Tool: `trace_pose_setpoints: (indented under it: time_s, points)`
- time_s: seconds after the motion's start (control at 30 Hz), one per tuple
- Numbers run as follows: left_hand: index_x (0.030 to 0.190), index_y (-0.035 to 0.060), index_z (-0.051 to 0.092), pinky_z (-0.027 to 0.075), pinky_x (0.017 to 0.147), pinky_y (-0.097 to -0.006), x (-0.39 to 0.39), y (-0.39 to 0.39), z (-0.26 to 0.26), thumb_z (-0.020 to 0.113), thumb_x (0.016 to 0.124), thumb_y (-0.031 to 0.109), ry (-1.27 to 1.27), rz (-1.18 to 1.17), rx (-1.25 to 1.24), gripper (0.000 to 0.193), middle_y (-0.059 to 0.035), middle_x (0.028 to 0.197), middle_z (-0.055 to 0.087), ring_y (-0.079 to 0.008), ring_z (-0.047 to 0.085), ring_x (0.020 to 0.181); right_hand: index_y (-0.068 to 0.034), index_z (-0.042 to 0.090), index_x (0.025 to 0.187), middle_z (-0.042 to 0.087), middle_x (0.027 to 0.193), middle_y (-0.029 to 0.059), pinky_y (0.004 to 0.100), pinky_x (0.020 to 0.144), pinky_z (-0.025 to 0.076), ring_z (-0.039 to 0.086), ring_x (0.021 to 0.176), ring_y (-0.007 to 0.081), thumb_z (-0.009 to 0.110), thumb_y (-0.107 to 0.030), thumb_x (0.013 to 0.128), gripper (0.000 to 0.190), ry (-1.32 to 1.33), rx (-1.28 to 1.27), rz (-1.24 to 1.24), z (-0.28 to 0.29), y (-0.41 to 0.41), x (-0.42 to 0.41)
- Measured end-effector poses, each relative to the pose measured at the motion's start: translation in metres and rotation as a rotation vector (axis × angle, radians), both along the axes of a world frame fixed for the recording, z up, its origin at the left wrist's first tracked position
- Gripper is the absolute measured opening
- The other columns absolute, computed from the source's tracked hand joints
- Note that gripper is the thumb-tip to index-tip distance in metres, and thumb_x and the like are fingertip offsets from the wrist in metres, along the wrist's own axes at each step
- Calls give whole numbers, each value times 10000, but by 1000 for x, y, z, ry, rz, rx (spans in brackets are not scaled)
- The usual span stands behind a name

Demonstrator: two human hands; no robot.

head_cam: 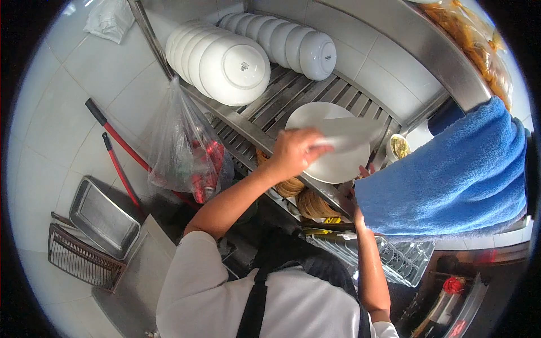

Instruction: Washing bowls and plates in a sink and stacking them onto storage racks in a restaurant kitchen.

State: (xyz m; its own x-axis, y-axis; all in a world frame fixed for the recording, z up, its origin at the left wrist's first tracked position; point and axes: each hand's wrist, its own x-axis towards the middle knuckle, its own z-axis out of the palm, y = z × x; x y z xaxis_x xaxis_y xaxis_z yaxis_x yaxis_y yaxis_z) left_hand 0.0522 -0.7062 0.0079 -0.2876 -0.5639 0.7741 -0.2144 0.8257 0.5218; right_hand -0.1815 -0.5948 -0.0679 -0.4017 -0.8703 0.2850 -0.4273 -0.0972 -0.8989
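Observation:
Over a round white plate [338, 169] on the slatted metal shelf, my left hand [298, 152] grips a blurred white item [351, 131]; whether it is a dish or a cloth cannot be told. The plate's far rim shows behind that item. My right hand [363, 175] is by the plate's right edge, partly hidden by a hanging blue towel [444, 177]; its grip cannot be made out. Farther back on the shelf, a row of large white plates [234, 69] and a row of smaller white bowls [318, 55] stand on edge.
A clear plastic bag with red contents [207, 164] hangs left of the shelf. Red-handled tools [127, 145] lean there. A small bowl of food [399, 147] is right of the plate. Woven brown items [317, 203] and a dish rack [405, 262] sit lower down.

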Motion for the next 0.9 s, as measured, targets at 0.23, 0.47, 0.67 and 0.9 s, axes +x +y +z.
trace_pose_setpoints:
  time_s: [0.23, 0.47, 0.67, 0.9]
  points:
    - [975, 1, 678, 469, 667, -241, 34, -43, 37, 708, 933, 203, 795, -15, 499, 209, 3, 876, 678, -50, 579, 764, -68, 591, 1295, 454, 1476, 162, 458, 1117, 295, 429, 1325, 340, 656, -171, 913, 402, 665, 66, 130, 1, 9, 9]
    - [974, -32, 693, 467, 777, -251, 109, -104, 41, 724, 917, 239, 933, 238, 469, 278, -57, 957, 695, -109, 604, 838, -50, 631, 1243, 373, 1528, 163, 474, 1104, 345, 405, 1359, 364, 717, -103, 836, 420, 731, 48, 111, 5, 10, 13]
    - [938, -18, 702, 456, 729, -236, 131, -138, 4, 701, 937, 227, 974, 275, 520, 245, -29, 868, 680, -90, 581, 770, -88, 617, 1247, 450, 1466, 181, 497, 1163, 242, 369, 1378, 383, 698, -187, 863, 405, 646, 87, 115, 3, 11, 12]
    - [974, -13, 711, 482, 720, -302, 165, -166, -10, 699, 920, 302, 491, 744, 388, 320, -84, 860, 698, -157, 620, 758, -81, 641, 1221, 461, 1455, 189, 503, 1158, 249, 380, 1367, 389, 700, -162, 856, 379, 639, 44, 100, 1, 9, 15]
